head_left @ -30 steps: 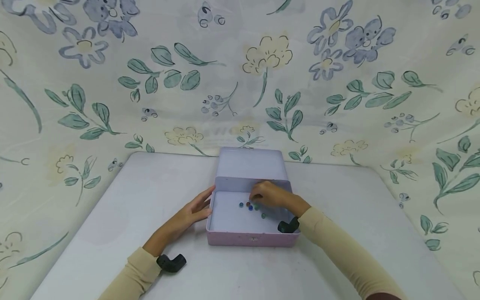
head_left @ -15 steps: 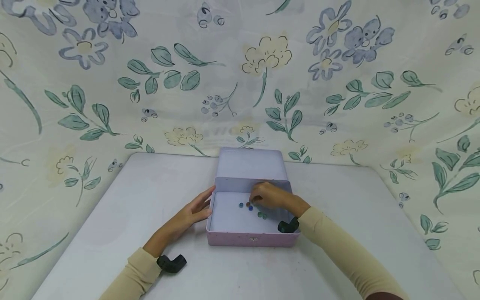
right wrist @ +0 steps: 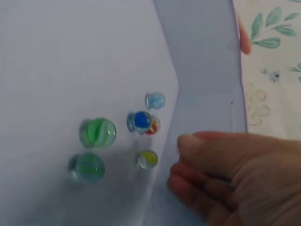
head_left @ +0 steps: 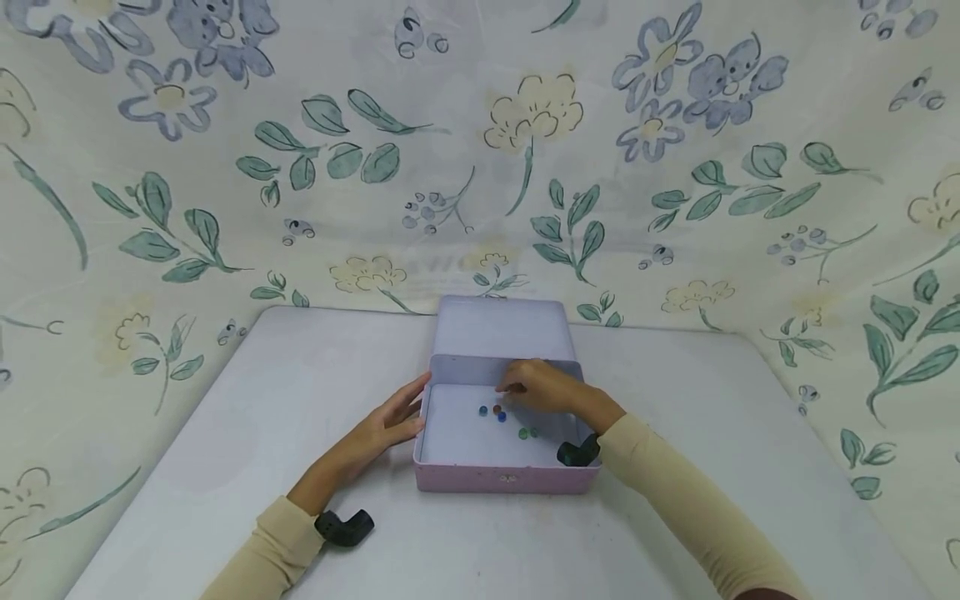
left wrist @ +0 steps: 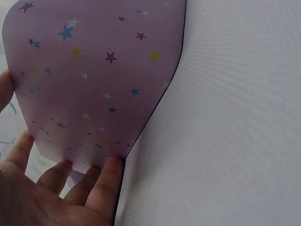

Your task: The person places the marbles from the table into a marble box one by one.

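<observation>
An open lilac box (head_left: 459,480) stands on the table with marbles on its floor. Two green marbles, one brighter (right wrist: 102,133) and one paler (right wrist: 89,168), lie side by side. Beyond them a dark blue marble (right wrist: 142,120) overlaps an orange-red marble (right wrist: 154,126), close to a light blue marble (right wrist: 156,100). A yellow marble (right wrist: 149,158) lies just in front of my right hand (head_left: 543,386), whose fingers are loosely bent, thumb apart, nothing visible between them. The fingertips of my left hand (head_left: 386,425) touch the box's outer left side, which the left wrist view shows covered in stars.
The box's lid (head_left: 502,327) is raised at the back, near the flower-patterned cloth (head_left: 450,208). White table surface (head_left: 300,375) extends around the box. Black wrist-worn pieces (head_left: 345,528) stick out from both sleeves.
One green marble has rolled toward the box's front and now lies beside the other, which shifted slightly right. My right hand has risen a little, its fingers loosening. My left hand stays put.
</observation>
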`<state>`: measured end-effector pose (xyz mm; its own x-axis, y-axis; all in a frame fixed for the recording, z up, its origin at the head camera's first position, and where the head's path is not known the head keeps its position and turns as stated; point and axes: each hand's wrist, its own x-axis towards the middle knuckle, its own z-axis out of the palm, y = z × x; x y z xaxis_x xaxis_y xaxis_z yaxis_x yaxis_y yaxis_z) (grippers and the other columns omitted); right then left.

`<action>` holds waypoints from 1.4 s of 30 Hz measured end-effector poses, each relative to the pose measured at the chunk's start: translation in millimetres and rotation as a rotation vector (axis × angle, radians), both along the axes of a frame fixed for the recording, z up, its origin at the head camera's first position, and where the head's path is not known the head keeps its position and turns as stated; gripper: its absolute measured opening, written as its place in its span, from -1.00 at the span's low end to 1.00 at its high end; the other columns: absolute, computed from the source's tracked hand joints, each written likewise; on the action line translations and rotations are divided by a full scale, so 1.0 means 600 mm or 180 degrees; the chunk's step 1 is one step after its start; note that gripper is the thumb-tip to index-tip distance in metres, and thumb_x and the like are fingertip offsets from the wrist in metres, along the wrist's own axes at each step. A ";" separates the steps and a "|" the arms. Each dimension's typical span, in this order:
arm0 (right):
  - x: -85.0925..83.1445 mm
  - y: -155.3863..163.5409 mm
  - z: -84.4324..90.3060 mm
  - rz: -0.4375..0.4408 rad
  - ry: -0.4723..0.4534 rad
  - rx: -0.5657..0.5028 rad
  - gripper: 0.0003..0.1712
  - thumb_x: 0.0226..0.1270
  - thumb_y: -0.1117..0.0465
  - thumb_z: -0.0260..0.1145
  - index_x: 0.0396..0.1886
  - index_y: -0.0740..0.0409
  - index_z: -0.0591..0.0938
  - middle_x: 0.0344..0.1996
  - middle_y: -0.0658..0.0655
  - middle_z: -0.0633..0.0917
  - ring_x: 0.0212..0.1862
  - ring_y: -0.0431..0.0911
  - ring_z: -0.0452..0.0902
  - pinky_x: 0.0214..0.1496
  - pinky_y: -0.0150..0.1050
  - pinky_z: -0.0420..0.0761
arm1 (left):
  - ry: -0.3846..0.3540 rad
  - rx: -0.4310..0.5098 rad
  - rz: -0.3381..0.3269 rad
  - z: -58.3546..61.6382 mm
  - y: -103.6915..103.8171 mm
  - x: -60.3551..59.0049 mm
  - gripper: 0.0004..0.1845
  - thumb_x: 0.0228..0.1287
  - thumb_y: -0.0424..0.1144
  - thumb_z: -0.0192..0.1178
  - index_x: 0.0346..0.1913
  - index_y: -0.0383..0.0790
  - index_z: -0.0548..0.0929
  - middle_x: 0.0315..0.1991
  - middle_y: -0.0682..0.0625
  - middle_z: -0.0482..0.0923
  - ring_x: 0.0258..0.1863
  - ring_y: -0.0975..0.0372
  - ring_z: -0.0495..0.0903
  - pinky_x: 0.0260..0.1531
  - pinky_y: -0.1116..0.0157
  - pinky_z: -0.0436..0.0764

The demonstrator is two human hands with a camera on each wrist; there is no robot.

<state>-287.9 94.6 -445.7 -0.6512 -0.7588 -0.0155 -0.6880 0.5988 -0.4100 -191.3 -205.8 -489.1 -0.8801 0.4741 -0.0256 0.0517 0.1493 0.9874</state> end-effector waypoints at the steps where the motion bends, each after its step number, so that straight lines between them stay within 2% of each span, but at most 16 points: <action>1: 0.000 0.001 0.005 0.0016 -0.0022 -0.0051 -0.77 0.30 0.37 0.39 -0.07 0.19 0.77 -0.18 0.09 0.77 -0.21 -0.20 0.63 -0.08 -0.42 0.68 | -0.0003 0.0002 -0.0004 0.000 0.000 0.000 -0.24 0.53 -0.21 0.01 0.62 0.18 -0.10 0.65 0.01 -0.34 0.60 -0.20 -0.27 0.45 -0.33 0.03; 6: 0.004 0.019 0.038 0.0103 0.0017 -0.0274 -0.75 0.31 0.33 0.39 -0.03 0.24 0.75 -0.13 0.17 0.77 -0.13 -0.14 0.68 -0.04 -0.38 0.69 | 0.0009 0.0001 -0.0002 0.001 -0.001 0.003 -0.25 0.54 -0.21 0.00 0.62 0.21 -0.09 0.65 0.04 -0.34 0.61 -0.19 -0.27 0.46 -0.32 0.01; 10: 0.017 0.054 0.071 0.0046 0.0056 -0.0455 -0.74 0.34 0.30 0.37 0.00 0.23 0.73 -0.11 0.17 0.77 -0.07 -0.10 0.70 0.00 -0.32 0.70 | 0.0013 0.0012 0.0002 0.002 0.000 0.003 -0.26 0.54 -0.21 0.00 0.61 0.23 -0.08 0.65 0.05 -0.33 0.61 -0.17 -0.26 0.46 -0.31 0.01; 15: 0.050 0.115 0.095 -0.0160 0.0242 -0.0706 -0.75 0.31 0.30 0.40 -0.02 0.14 0.75 -0.12 0.05 0.77 -0.07 -0.14 0.69 0.01 -0.26 0.72 | 0.0009 0.0011 -0.0014 0.001 0.001 0.002 -0.26 0.54 -0.22 0.00 0.61 0.23 -0.09 0.65 0.05 -0.34 0.61 -0.16 -0.27 0.46 -0.31 0.01; 20: 0.092 0.179 0.098 -0.0418 0.0445 -0.0899 -0.72 0.27 0.33 0.42 -0.02 0.11 0.75 -0.15 0.03 0.77 -0.11 -0.16 0.69 -0.04 -0.21 0.73 | 0.0032 0.0009 0.0022 0.001 -0.003 -0.001 -0.27 0.55 -0.22 0.00 0.61 0.25 -0.06 0.65 0.06 -0.32 0.61 -0.18 -0.26 0.45 -0.32 0.05; 24: 0.115 0.225 0.085 -0.0580 0.0542 -0.0934 -0.72 0.26 0.37 0.42 -0.03 0.13 0.74 -0.17 0.00 0.77 -0.13 -0.18 0.70 -0.05 -0.25 0.74 | 0.0067 -0.0017 0.0044 0.002 -0.006 -0.001 -0.28 0.55 -0.21 -0.01 0.60 0.27 -0.06 0.65 0.06 -0.32 0.61 -0.19 -0.26 0.44 -0.32 0.05; 28: 0.134 0.265 0.056 -0.0651 0.0523 -0.1004 -0.73 0.24 0.39 0.42 -0.06 0.14 0.74 -0.21 -0.04 0.76 -0.17 -0.26 0.69 -0.06 -0.35 0.72 | 0.0050 -0.0011 0.0043 0.000 -0.006 0.000 -0.27 0.55 -0.20 0.00 0.61 0.25 -0.06 0.65 0.04 -0.32 0.61 -0.20 -0.26 0.44 -0.32 0.05; 32: 0.154 0.291 0.026 -0.0672 0.0453 -0.1129 -0.75 0.23 0.40 0.42 -0.08 0.16 0.74 -0.22 0.05 0.77 -0.19 -0.31 0.68 -0.08 -0.44 0.70 | 0.0034 -0.0025 0.0047 -0.003 -0.004 0.002 -0.27 0.55 -0.20 0.00 0.61 0.25 -0.06 0.65 0.04 -0.33 0.60 -0.20 -0.26 0.45 -0.32 0.04; 36: 0.170 0.306 0.001 -0.0708 0.0270 -0.1181 -0.77 0.25 0.40 0.41 -0.08 0.24 0.73 -0.21 0.16 0.77 -0.18 -0.32 0.68 -0.09 -0.48 0.69 | 0.0054 -0.0040 0.0052 -0.004 -0.003 0.002 -0.27 0.55 -0.20 0.00 0.61 0.25 -0.06 0.65 0.04 -0.32 0.60 -0.21 -0.26 0.45 -0.33 0.01; 42: 0.189 0.322 -0.032 -0.0827 -0.0031 -0.1086 -0.77 0.29 0.33 0.39 -0.06 0.23 0.72 -0.18 0.12 0.77 -0.17 -0.31 0.67 -0.13 -0.43 0.70 | 0.0083 -0.0048 0.0039 -0.005 0.000 0.000 -0.28 0.55 -0.20 -0.01 0.60 0.26 -0.06 0.65 0.04 -0.32 0.60 -0.21 -0.26 0.45 -0.34 0.00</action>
<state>-174.3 288.0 -465.1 -0.8224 -0.5324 0.2008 -0.5273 0.5805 -0.6204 -191.2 -205.5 -492.0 -0.8863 0.4630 -0.0097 0.0754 0.1650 0.9834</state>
